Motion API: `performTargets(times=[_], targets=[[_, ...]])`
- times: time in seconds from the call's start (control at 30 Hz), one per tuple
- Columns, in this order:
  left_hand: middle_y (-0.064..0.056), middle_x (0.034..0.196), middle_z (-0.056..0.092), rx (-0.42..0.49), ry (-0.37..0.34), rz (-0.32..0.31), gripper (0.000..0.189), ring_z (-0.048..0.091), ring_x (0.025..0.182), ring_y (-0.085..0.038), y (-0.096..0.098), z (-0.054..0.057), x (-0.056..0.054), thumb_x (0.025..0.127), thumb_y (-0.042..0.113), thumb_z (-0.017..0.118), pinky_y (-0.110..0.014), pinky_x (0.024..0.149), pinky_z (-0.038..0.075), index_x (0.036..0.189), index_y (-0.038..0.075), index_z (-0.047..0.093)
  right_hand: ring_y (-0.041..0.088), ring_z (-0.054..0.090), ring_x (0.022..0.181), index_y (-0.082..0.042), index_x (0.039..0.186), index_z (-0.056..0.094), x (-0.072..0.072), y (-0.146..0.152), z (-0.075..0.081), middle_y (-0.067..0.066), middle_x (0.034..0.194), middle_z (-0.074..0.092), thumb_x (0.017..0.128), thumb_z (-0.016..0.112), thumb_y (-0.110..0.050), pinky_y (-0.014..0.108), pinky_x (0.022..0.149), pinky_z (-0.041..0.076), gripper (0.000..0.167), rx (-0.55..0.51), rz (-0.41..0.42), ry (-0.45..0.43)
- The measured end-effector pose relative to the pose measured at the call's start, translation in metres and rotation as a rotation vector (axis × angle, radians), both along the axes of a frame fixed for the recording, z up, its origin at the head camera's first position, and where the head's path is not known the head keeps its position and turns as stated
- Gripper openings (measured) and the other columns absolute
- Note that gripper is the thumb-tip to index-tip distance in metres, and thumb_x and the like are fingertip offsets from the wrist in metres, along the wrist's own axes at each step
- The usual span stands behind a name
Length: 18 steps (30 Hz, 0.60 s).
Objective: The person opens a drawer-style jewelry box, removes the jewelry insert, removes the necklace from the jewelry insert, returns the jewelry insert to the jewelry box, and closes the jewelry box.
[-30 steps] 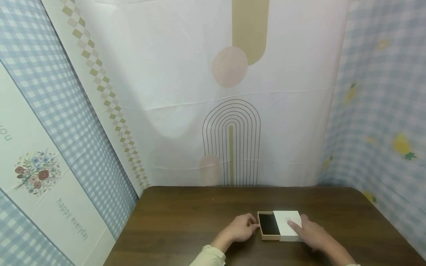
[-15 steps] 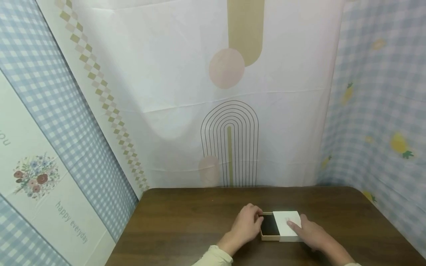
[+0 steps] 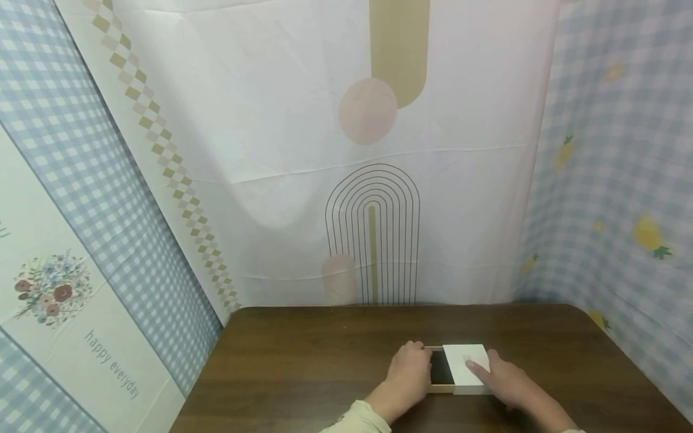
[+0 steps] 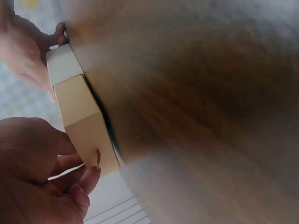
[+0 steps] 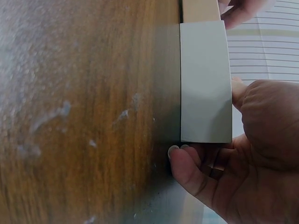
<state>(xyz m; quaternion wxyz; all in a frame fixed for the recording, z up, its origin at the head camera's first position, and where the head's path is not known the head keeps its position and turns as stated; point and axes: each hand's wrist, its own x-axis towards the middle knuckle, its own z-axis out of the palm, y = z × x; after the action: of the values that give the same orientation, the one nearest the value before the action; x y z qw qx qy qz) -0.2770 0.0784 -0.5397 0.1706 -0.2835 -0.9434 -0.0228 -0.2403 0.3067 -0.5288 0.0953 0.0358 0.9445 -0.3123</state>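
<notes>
A white box sleeve (image 3: pixel 467 361) lies on the table, with a tan drawer tray (image 4: pixel 79 102) sticking out of its left end. The tray's inside (image 3: pixel 441 367) looks black. My left hand (image 3: pixel 408 373) curls its fingers round the tray's outer end and covers that end in the head view. In the left wrist view, a fingertip meets a small brown tab (image 4: pixel 98 157) on the tray's end face. My right hand (image 3: pixel 506 376) grips the sleeve's right end, thumb across the top and the other fingers bent at the end, low by the table.
The box sits on a dark brown wooden table (image 3: pixel 303 361), right of its middle. Behind stands a white patterned cloth (image 3: pixel 271 150); blue checked cloths hang on the left (image 3: pixel 124 168) and right (image 3: pixel 606 180).
My left hand has moved from beside the tray to over its outer end, hiding more of the tray. The right hand and sleeve have stayed in place.
</notes>
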Motion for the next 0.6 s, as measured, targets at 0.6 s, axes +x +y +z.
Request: performTargets(times=[0.6], targets=[[0.0,0.101,0.066,0.107,-0.265,0.08,0.034,0.061,0.093,-0.013,0.0102,0.0072,-0.0036,0.093,0.038,0.081,-0.024,0.086,0.055,0.114,0.011,0.077,0.025,0.063,0.065,0.026,0.153,0.018,-0.0019,0.001,-0.0016,0.054,0.135,0.049,0.107,0.048,-0.065,0.04,0.052,0.056,0.106,0.005,-0.009,-0.029]])
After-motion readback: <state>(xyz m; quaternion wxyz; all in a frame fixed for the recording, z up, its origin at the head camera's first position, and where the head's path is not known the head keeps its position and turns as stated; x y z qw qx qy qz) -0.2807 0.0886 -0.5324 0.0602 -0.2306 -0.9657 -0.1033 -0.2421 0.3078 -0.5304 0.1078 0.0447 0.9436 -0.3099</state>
